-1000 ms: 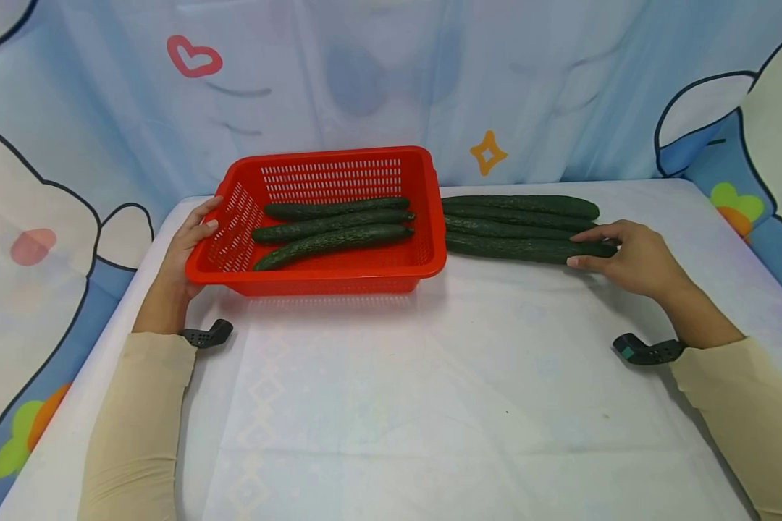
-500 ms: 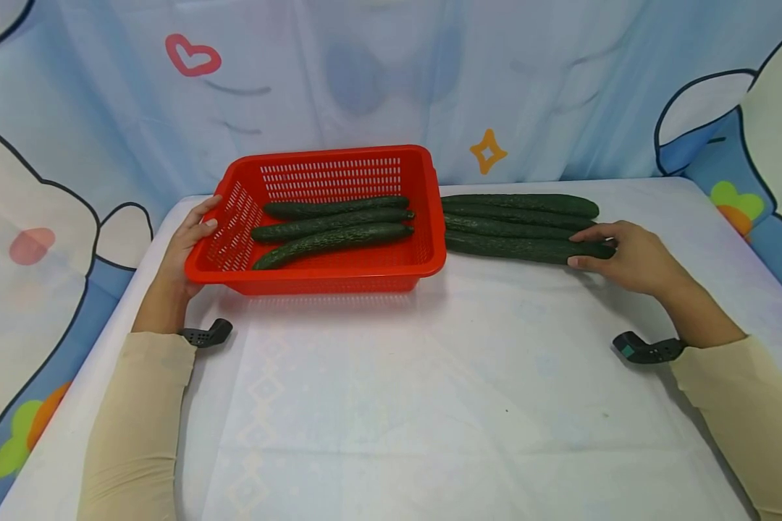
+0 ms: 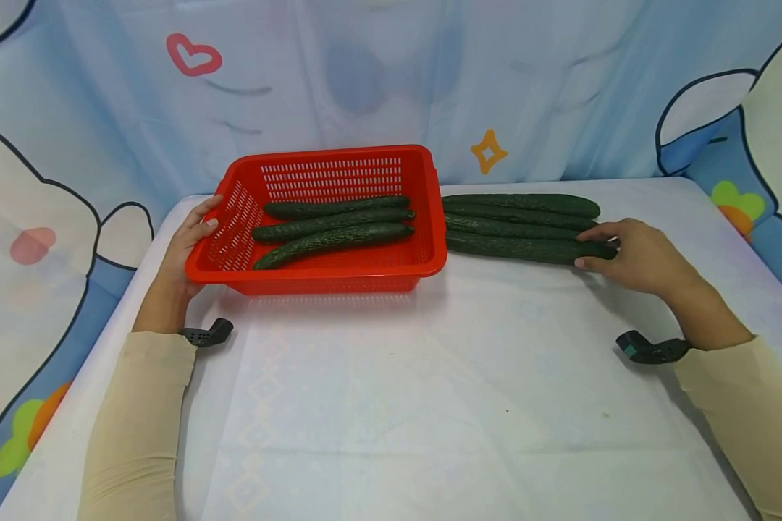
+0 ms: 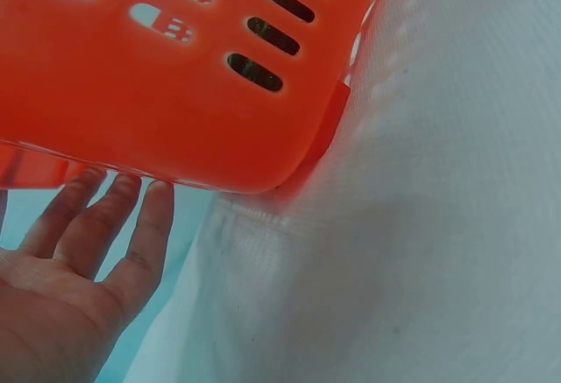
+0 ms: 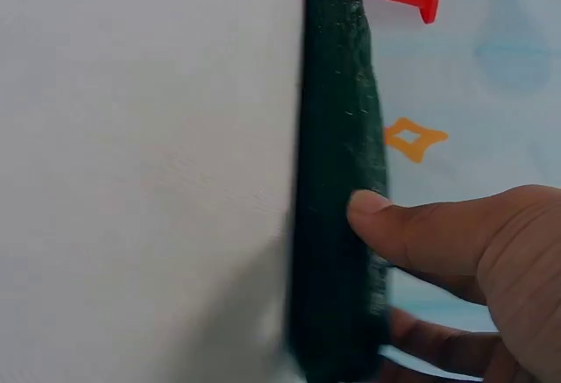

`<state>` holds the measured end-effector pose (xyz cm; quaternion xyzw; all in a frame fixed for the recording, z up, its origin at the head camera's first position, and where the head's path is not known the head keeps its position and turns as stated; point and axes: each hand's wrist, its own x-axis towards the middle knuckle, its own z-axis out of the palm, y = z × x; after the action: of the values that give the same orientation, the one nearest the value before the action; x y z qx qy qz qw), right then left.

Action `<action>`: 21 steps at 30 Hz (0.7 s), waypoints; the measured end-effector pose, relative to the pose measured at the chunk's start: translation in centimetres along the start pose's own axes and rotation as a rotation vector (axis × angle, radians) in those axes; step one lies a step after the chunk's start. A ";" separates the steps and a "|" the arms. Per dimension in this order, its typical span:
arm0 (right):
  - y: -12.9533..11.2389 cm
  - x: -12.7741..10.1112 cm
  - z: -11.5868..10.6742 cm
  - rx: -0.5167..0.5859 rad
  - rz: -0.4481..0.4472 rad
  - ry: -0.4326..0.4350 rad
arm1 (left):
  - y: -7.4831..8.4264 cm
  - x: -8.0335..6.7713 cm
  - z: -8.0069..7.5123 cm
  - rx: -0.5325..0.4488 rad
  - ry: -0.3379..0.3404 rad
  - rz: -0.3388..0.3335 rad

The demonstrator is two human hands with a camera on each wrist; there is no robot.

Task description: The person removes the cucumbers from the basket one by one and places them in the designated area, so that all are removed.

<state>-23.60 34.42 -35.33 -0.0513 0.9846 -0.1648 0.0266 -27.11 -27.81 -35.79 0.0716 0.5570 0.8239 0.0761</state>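
Note:
My left hand [image 3: 185,242] touches the left rim of a red slotted plastic basket [image 3: 319,282]; in the left wrist view, several fairly straight fingers [image 4: 145,234] meet its edge. Three dark green cucumbers [image 3: 335,246] lie side by side in the basket. Right of it, several longer cucumbers [image 3: 521,202] lie in a row, their left ends close to the basket wall or hidden by it. My right hand [image 3: 641,257] pinches the right end of the nearest cucumber [image 3: 528,248]. The right wrist view shows the thumb [image 5: 377,212] on its side, other fingers partly hidden behind.
A white cloth covers the table [image 3: 391,391], whose far edge runs behind the basket. A printed light blue curtain [image 3: 528,87] hangs close behind and along both sides. Dark bands with small devices sit on both wrists.
My right hand has shifted very slightly to the right at the end of the nearest cucumber. The left hand, the basket and the cucumbers inside it stay in place.

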 end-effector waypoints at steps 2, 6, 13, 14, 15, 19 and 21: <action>0.1 -0.4 -0.9 -0.006 0.019 -0.007 | 0.0 0.0 0.1 0.011 0.007 0.000; 0.4 -1.3 -3.3 -0.031 0.049 0.071 | 0.1 0.1 0.2 0.004 0.011 0.001; -0.2 -2.5 -5.7 -0.055 0.066 0.175 | 0.3 0.1 0.3 -0.023 0.002 0.001; -0.4 -2.6 -5.8 -0.054 0.064 0.171 | 0.3 0.1 0.3 -0.029 0.003 -0.002; -0.7 -2.7 -5.8 -0.058 0.058 0.165 | 0.2 0.0 0.3 -0.029 0.004 -0.004; -2.5 -3.5 -5.5 -0.104 0.006 0.151 | 0.1 0.0 0.2 -0.013 0.009 -0.007; -3.7 -4.1 -5.4 -0.126 -0.035 0.159 | 0.0 0.0 0.2 -0.007 0.004 -0.005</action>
<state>-19.53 33.14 -28.91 -0.0567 0.9910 -0.1067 -0.0575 -27.04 -27.69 -35.70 0.0684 0.5544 0.8258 0.0770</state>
